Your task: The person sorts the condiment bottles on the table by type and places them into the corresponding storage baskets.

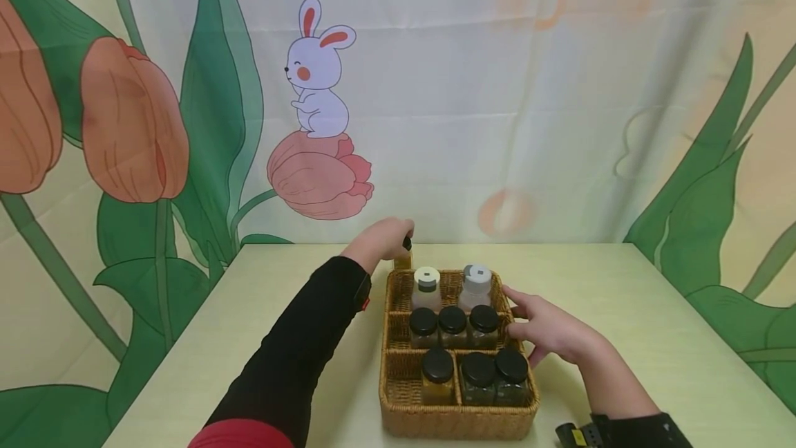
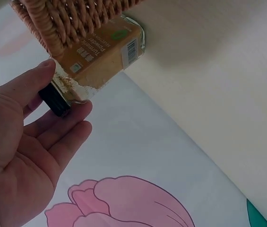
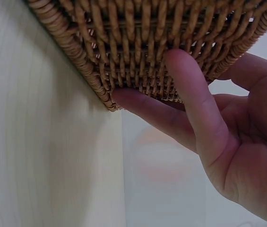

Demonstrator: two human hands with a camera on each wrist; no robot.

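Note:
My left hand (image 1: 387,237) pinches a jar of turmeric powder (image 2: 102,56) by its black lid (image 2: 54,100), just beyond the far left corner of a wicker basket (image 1: 460,420). The jar is square-sided with an orange-brown label, and the basket's rim overlaps part of it in the left wrist view. With fingers spread, my right hand (image 1: 553,327) touches the basket's right wall; the fingertips (image 3: 183,64) rest against the weave. Inside the basket stand two white-capped bottles (image 1: 476,289) at the back, three black-lidded jars (image 1: 452,323) in the middle and three more (image 1: 438,372) in front.
The basket stands on a pale wooden table (image 1: 591,268) and has dividers (image 1: 457,382) between its compartments. A curtain (image 1: 435,123) printed with tulips and a rabbit hangs right behind the table's far edge.

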